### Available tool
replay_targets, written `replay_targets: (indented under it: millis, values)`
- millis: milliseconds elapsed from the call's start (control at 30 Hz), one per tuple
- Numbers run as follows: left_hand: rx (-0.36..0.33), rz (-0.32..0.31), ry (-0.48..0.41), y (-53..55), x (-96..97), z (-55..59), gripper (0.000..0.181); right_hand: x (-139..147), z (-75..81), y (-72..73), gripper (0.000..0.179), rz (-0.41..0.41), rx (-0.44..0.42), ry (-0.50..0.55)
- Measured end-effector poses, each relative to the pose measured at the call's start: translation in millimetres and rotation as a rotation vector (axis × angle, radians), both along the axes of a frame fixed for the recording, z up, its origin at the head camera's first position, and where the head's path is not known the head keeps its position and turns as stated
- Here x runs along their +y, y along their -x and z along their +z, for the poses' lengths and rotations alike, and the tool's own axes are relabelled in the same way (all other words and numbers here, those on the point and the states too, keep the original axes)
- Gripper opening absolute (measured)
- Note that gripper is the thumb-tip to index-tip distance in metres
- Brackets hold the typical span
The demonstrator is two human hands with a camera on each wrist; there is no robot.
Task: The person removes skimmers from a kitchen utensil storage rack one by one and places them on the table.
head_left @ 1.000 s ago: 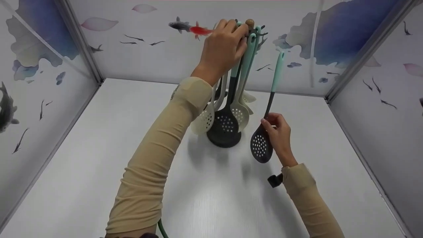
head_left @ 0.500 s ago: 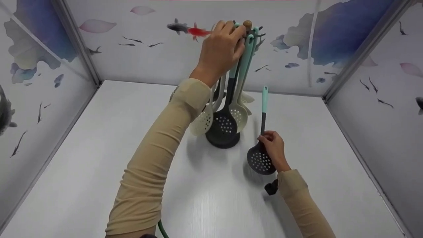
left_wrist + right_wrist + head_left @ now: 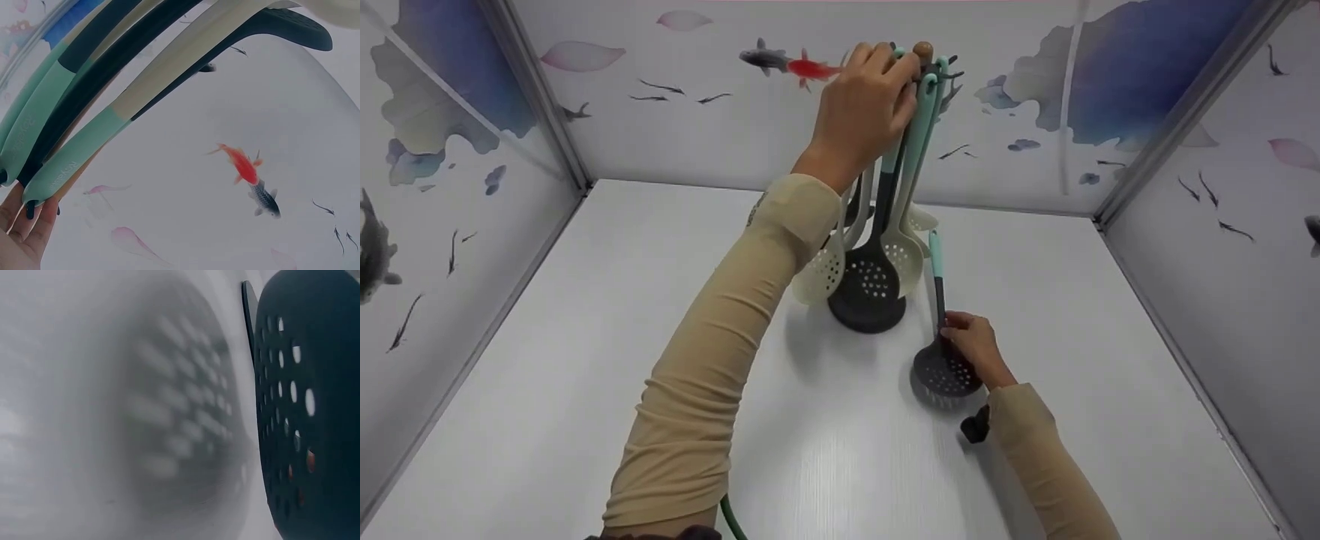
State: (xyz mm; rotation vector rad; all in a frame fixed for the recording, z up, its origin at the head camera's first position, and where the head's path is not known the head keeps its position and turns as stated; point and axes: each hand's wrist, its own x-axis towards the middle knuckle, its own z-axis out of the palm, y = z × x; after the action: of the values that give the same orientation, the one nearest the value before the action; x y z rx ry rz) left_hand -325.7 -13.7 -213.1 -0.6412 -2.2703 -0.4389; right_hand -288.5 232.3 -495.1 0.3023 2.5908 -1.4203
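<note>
My left hand [image 3: 862, 112] grips the top of a utensil stand, near its round wooden knob [image 3: 922, 51] and dark hooks. From the stand hang several kitchen utensils with mint-green handle ends, among them a black perforated spoon [image 3: 871, 277] and a cream perforated one [image 3: 821, 274]. In the left wrist view, fingers [image 3: 42, 233] show below the mint handles [image 3: 73, 160]. My right hand [image 3: 976, 346] pinches the neck of a black skimmer [image 3: 945, 371], handle pointing away, head low over the table. Its holed head [image 3: 309, 394] and a shadow fill the right wrist view.
The white table [image 3: 825, 465] is bounded by printed panels with fish and petals at the back [image 3: 675, 142] and both sides. A dark round base [image 3: 870, 322] sits beneath the hanging utensils. A green cable [image 3: 731, 517] shows beside the left sleeve.
My right hand has lowered the skimmer towards the table and nearer to me, its handle tipping from upright to lying away. The left hand stays at the stand's top.
</note>
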Motion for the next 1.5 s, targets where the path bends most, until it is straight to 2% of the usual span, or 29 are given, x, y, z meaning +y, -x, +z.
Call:
replay_targets:
  millis: [267,600,800,967,1133,1333,1400,1500]
  values:
    - [-0.015,-0.004,-0.008,1.8,2.4,-0.4,0.032,3,-5.8,3.1,0.046,0.014,-0.05,-0.018]
    - [-0.016,-0.002,-0.027,2.4,1.9,-0.7,0.032,0,-10.9,6.0,0.045,0.058,-0.019,-0.082]
    - [-0.018,0.009,-0.03,2.0,1.0,-1.7,0.031,4,-5.5,8.0,0.045,0.068,-0.003,-0.088]
    - [-0.003,0.027,-0.021,2.4,1.6,-1.7,0.03,4,2.0,9.6,0.042,0.039,0.031,-0.063]
    - [-0.003,0.024,-0.015,3.3,3.8,-1.3,0.031,0,13.8,7.7,0.037,-0.026,0.134,-0.002]
    - [-0.004,0.027,-0.014,4.3,3.0,-2.4,0.031,-16,38.1,2.4,0.029,-0.137,0.373,0.181]
    - [-0.002,0.031,-0.011,4.4,2.7,-2.4,0.031,-24,47.9,0.1,0.026,-0.137,0.454,0.234]
    - [-0.003,0.035,-0.009,4.5,2.9,-2.3,0.031,-36,63.2,-3.8,0.024,-0.091,0.559,0.308]
